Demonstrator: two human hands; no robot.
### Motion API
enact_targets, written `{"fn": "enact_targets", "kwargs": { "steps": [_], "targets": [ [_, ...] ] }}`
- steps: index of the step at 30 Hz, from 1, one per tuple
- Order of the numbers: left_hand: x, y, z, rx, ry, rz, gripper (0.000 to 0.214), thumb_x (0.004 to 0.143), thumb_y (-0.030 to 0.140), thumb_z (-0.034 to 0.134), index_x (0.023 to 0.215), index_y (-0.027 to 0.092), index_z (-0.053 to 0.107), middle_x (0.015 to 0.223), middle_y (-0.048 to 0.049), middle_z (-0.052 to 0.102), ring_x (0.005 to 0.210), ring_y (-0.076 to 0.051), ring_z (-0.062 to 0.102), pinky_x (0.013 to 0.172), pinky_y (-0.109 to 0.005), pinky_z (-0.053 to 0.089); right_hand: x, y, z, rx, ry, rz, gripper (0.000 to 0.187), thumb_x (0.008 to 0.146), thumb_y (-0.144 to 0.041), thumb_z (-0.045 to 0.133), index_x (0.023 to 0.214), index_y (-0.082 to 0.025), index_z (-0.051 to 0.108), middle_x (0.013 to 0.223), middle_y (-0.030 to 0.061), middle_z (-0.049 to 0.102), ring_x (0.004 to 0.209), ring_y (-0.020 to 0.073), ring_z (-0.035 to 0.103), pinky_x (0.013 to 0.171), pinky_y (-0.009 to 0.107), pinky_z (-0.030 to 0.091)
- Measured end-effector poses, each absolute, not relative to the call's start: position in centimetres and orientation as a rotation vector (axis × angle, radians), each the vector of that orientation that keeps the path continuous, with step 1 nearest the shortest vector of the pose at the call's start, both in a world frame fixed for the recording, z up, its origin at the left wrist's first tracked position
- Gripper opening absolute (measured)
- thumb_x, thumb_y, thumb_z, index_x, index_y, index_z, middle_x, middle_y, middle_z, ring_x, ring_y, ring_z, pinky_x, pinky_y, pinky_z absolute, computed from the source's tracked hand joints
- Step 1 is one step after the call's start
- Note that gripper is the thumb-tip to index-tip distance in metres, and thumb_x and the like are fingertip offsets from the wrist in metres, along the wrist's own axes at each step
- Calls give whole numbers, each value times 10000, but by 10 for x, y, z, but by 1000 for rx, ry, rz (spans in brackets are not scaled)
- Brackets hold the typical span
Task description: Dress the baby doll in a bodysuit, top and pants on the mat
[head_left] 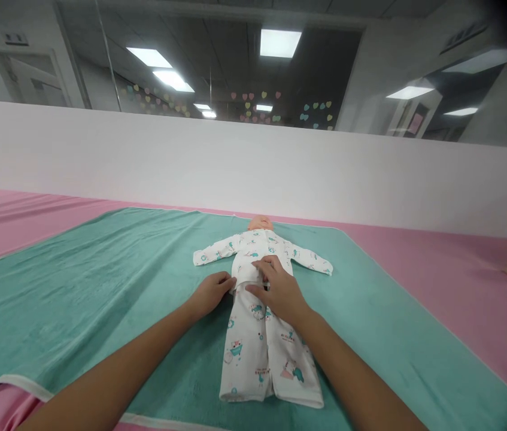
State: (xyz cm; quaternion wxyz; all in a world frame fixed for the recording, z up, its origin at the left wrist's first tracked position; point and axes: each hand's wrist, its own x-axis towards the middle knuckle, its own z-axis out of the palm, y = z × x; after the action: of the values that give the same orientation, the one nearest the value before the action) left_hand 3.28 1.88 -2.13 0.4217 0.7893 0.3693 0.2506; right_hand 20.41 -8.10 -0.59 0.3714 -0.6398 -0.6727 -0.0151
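We locate the trousers (246, 350) at the lower middle of the frame, legs toward us, slightly parted, long axis running up the frame. Their waist lies between both hands, ahead of our forearms. The left hand (212, 294) is at the waist's left edge, thumb and fingers drawn close together; we cannot tell whether cloth is pinched between them. The right hand (280, 290) is over the waist, nearer its middle, thumb and forefinger spread apart; we cannot confirm fingertip contact.

The trousers are white with small teal and pink prints, lightly creased, and no feet show at the cuffs. Beyond them, we see the matching top (257, 241) on the doll (261, 222), sleeves extended left and right, head farthest from us. All of these lie on the green cloth (100, 299), with the pink sheet (415, 257) visible around it. The white wall (253, 161) stands behind.
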Motion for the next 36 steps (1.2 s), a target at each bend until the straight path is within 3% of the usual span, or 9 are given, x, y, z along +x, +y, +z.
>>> {"fn": "enact_targets", "kwargs": {
  "steps": [4, 9, 15, 21, 24, 28, 32, 36],
  "targets": [
    [29, 19, -18, 1866, 920, 647, 329, 754, 449, 456, 561, 184, 425, 535, 34, 447, 532, -124, 402, 514, -238, 293, 205, -82, -8, -1617, -1775, -52, 195, 832, -293, 483, 1010, -283, 560, 1001, 0, 552, 702, 127, 536, 606, 264, 418],
    [24, 24, -17, 1895, 948, 659, 269, 733, 351, 452, 525, 183, 428, 479, 39, 447, 488, -116, 396, 483, -233, 279, 206, -82, -11, -1539, -1815, -149, 256, 817, -128, 402, 892, -244, 618, 876, 16, 562, 711, 129, 516, 616, 257, 399],
    [10, 40, -9, 1999, 1040, 730, 283, 687, 275, 464, 429, 180, 399, 427, 33, 417, 459, -108, 372, 468, -235, 261, 208, -87, -5, -1429, -1925, -97, 261, 804, -124, 415, 891, -232, 636, 860, 36, 577, 742, 145, 520, 625, 264, 406],
    [15, 22, -13, 2009, 846, 486, 450, 764, 525, 450, 471, 183, 463, 391, 34, 417, 386, -105, 361, 439, -243, 268, 209, -91, -1, -1475, -1981, 7, 193, 840, -190, 439, 886, -238, 620, 827, 8, 579, 690, 123, 507, 615, 250, 391],
    [20, 8, -13, 2092, 704, 336, 491, 758, 565, 466, 451, 182, 472, 405, 20, 446, 379, -102, 366, 424, -247, 250, 209, -90, 0, -1489, -1960, 0, 182, 863, -231, 430, 837, -226, 610, 798, 3, 571, 679, 116, 502, 624, 249, 385],
    [19, -2, -7, 2114, 645, 197, 452, 697, 532, 575, 444, 182, 444, 455, 14, 498, 417, -107, 409, 427, -244, 257, 206, -92, 1, -1490, -1946, -81, 213, 879, -235, 397, 769, -202, 576, 765, 10, 553, 677, 119, 489, 620, 254, 367],
    [13, 0, 3, 1892, 535, 14, 343, 670, 481, 626, 526, 181, 543, 500, 7, 549, 451, -142, 503, 445, -257, 327, 187, -109, 0, -1416, -2078, -151, 232, 860, -246, 411, 650, -195, 498, 681, 9, 517, 637, 125, 452, 577, 265, 327],
    [7, 6, 7, 1765, 417, -133, 270, 689, 359, 638, 517, 164, 565, 447, 7, 554, 376, -118, 487, 387, -244, 216, 167, -143, -7, -1300, -2338, -22, 307, 843, -299, 467, 559, -195, 417, 571, -14, 478, 574, 114, 423, 548, 267, 307]
  ]
}}
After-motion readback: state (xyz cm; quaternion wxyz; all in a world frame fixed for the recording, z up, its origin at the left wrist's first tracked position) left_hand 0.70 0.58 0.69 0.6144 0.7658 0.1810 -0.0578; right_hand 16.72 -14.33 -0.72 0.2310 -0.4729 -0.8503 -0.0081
